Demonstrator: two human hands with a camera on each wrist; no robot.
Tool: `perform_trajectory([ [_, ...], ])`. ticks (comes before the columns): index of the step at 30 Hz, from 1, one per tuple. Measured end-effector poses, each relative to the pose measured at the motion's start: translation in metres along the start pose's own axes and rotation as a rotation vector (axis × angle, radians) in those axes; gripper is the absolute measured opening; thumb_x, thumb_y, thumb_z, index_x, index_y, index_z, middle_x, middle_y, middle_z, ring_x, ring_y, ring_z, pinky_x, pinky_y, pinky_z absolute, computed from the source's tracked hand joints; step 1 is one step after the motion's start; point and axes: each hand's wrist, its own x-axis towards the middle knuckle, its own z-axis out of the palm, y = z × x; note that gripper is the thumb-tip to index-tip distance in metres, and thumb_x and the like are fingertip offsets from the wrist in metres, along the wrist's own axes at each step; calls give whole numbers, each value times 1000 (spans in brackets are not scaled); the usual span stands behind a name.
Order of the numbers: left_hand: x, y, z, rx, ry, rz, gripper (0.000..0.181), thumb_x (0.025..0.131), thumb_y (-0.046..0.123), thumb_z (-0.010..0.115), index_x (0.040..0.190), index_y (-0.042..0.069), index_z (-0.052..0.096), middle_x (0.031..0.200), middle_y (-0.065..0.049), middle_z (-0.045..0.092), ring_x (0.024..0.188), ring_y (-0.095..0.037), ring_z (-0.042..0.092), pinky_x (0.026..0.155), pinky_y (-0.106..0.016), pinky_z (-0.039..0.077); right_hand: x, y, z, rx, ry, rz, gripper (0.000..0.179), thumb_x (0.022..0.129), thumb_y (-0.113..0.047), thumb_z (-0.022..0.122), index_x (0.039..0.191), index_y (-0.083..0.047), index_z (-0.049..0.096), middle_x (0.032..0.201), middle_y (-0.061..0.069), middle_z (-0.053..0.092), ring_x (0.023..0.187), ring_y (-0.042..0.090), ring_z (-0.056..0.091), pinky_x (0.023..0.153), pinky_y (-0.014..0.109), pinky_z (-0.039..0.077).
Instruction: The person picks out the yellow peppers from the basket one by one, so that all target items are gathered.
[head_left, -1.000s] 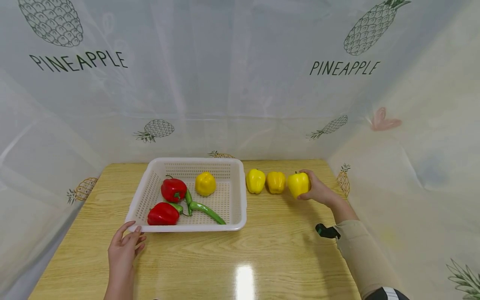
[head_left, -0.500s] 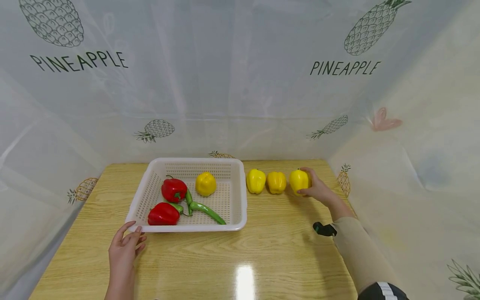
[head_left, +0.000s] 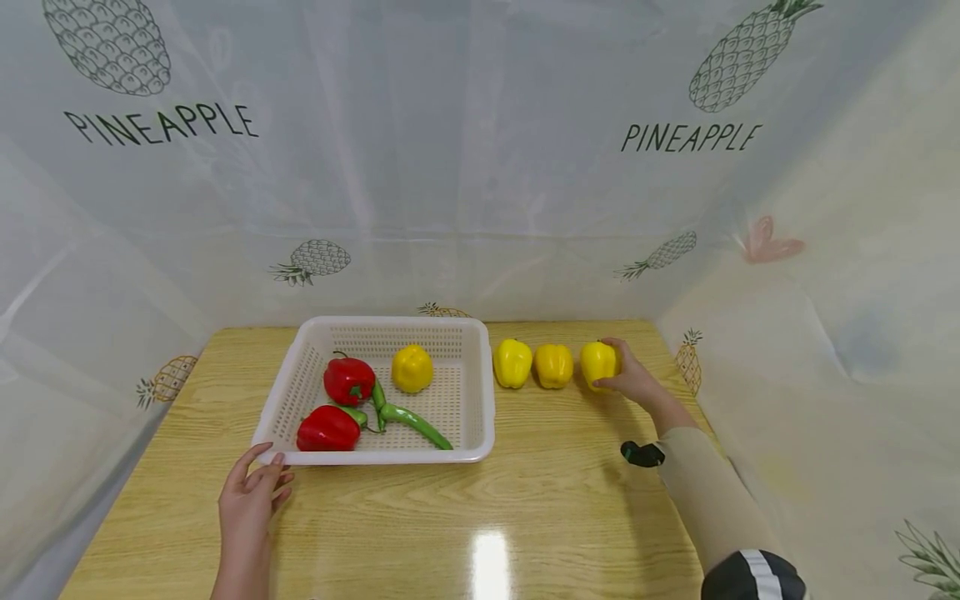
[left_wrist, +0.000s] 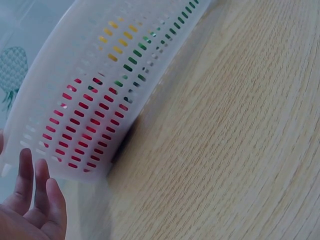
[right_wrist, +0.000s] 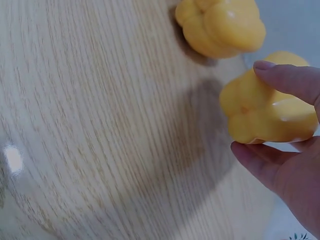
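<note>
My right hand (head_left: pixel 633 379) holds a yellow bell pepper (head_left: pixel 597 364) at the right end of a row. In the right wrist view, thumb and fingers lie on opposite sides of this pepper (right_wrist: pixel 265 107). Left of it, two more yellow bell peppers, one in the middle (head_left: pixel 553 367) and one by the basket (head_left: pixel 513 363), stand on the table. My left hand (head_left: pixel 251 492) touches the near left corner of the white plastic basket (head_left: pixel 397 457). Its lower fingers (left_wrist: pixel 42 195) hang relaxed beside the slotted wall, as the left wrist view shows.
Inside the basket are a yellow bell pepper (head_left: pixel 412 368), two red bell peppers, one behind (head_left: pixel 348 381) and one in front (head_left: pixel 327 428), and some long green peppers (head_left: pixel 412 422). Pineapple-printed sheeting (head_left: pixel 480 208) encloses the wooden table (head_left: pixel 420 533) at the back and sides.
The right hand has set the tilted yellow bell pepper more upright and slightly farther right, and still holds it. The right forearm has shifted a little left. The left hand stays at the basket corner.
</note>
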Motion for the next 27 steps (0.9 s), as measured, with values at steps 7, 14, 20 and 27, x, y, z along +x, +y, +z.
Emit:
perform_trajectory([
  [7, 0, 0, 0, 2, 3, -5, 36, 92, 25, 69, 125, 19, 56, 76, 7, 69, 67, -8, 67, 58, -22, 55, 5, 6, 2, 29, 15, 38, 89, 87, -4, 74, 152, -12, 13, 149, 32, 19, 127, 51, 32, 101, 62, 35],
  [14, 1, 0, 0, 1, 8, -15, 35, 92, 24, 69, 125, 20, 56, 75, 8, 68, 66, -8, 67, 57, -22, 55, 8, 5, 5, 29, 37, 44, 86, 87, -2, 72, 151, -9, 16, 151, 29, 12, 130, 51, 27, 104, 64, 31],
  [20, 2, -1, -1, 3, 5, -16, 35, 92, 24, 69, 125, 20, 56, 75, 8, 68, 66, -7, 66, 58, -22, 55, 10, 7, 6, 31, 51, 45, 84, 87, 1, 71, 151, -7, 17, 151, 30, 11, 131, 52, 25, 104, 63, 31],
  [27, 2, -1, 0, -7, 5, -15, 36, 92, 24, 69, 125, 19, 56, 75, 8, 68, 66, -6, 66, 58, -22, 55, 14, 10, 9, 18, 62, 52, 84, 86, 1, 72, 151, -5, 17, 152, 31, 9, 134, 52, 22, 105, 63, 30],
])
